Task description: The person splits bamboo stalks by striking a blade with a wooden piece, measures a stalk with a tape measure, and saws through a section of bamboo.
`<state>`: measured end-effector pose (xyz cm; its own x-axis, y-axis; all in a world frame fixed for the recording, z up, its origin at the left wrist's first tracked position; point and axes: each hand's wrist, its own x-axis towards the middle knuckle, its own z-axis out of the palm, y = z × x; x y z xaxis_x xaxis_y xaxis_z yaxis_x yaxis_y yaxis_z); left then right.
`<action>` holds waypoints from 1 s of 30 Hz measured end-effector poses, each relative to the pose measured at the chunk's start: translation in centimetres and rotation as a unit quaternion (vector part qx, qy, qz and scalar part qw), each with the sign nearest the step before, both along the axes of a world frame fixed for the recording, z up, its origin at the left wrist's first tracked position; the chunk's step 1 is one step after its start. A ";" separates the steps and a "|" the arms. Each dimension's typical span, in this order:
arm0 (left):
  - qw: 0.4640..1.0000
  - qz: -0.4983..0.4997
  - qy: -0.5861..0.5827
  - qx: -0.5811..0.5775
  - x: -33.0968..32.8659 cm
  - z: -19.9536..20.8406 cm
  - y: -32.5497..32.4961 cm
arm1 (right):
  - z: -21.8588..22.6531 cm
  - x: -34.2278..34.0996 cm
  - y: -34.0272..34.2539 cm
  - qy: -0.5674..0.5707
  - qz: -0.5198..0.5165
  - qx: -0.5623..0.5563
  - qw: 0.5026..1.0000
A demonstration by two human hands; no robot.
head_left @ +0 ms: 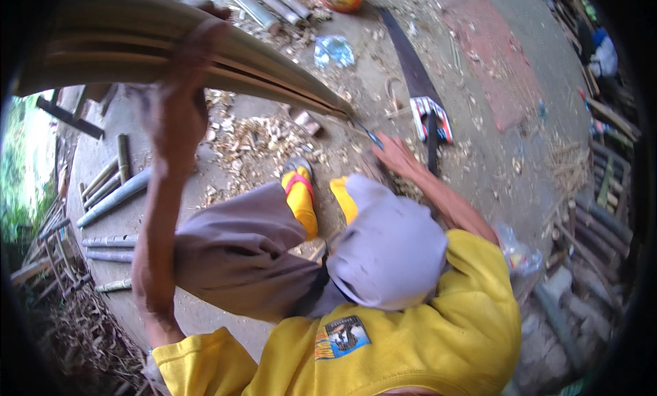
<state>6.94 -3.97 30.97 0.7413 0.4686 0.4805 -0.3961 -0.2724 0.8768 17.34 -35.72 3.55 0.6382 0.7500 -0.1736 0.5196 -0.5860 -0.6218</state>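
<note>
A thick, split bamboo pole (pixel 274 78) slants from the upper left down to its far end near the middle of the view. Dark lengthwise slits run along its side. My left hand (pixel 183 78), blurred, is wrapped round the pole at the upper left. Low over the ground, just right of the pole's tip, my right hand (pixel 395 155) is closed on a slim tool with a blue part (pixel 375 140). That tool points toward the bamboo's end; its exact kind is too small to tell, and I cannot tell whether it touches the pole.
A handsaw (pixel 414 71) lies beyond my right hand. Wood shavings (pixel 256 136) litter the floor around my sandalled foot (pixel 300 190). Cut bamboo lengths (pixel 120 197) lie at left, more poles (pixel 263 6) at the top. A bamboo pile (pixel 602 225) borders the right side.
</note>
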 end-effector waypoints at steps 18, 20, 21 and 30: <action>0.996 -0.043 0.047 -0.067 0.9 4.9 -2.5 | 5.9 -3.0 4.2 -0.008 -0.044 0.131 0.990; 0.992 -0.066 0.014 -0.102 1.8 4.6 -2.5 | 3.7 -2.1 3.8 -0.042 -0.042 0.150 0.987; 0.993 -0.057 0.009 -0.103 1.7 4.6 -2.6 | 2.7 -1.0 2.6 -0.075 0.008 0.105 0.992; 0.978 0.123 -0.080 -0.148 -0.8 4.5 1.4 | 0.9 0.6 -4.1 0.245 -0.298 0.214 0.898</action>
